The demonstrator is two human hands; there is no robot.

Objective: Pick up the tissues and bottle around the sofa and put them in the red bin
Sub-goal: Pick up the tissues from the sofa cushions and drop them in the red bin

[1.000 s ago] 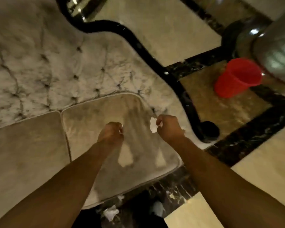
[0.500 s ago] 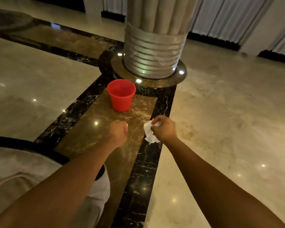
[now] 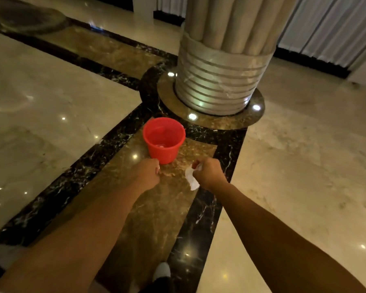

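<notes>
The red bin (image 3: 167, 154) stands upright on the brown marble strip just ahead of my hands, and something pale lies on its bottom. My right hand (image 3: 209, 173) is shut on a crumpled white tissue (image 3: 191, 180), which hangs down from my fingers to the right of the bin and a little nearer to me. My left hand (image 3: 147, 173) is a closed fist right in front of the bin's base. A small pale spot shows at its fingertips; I cannot tell whether anything is inside. No bottle is in view.
A thick ribbed column (image 3: 220, 81) on a round dark base rises right behind the bin. Glossy cream marble floor spreads to both sides, crossed by black veined bands. My shoe (image 3: 162, 271) shows at the bottom. Curtains (image 3: 325, 28) hang at the back right.
My view has swung from the sofa cushion to the floor, and I have come closer to the bin. Both hands keep the same grip, and the tissue stays in my right hand.
</notes>
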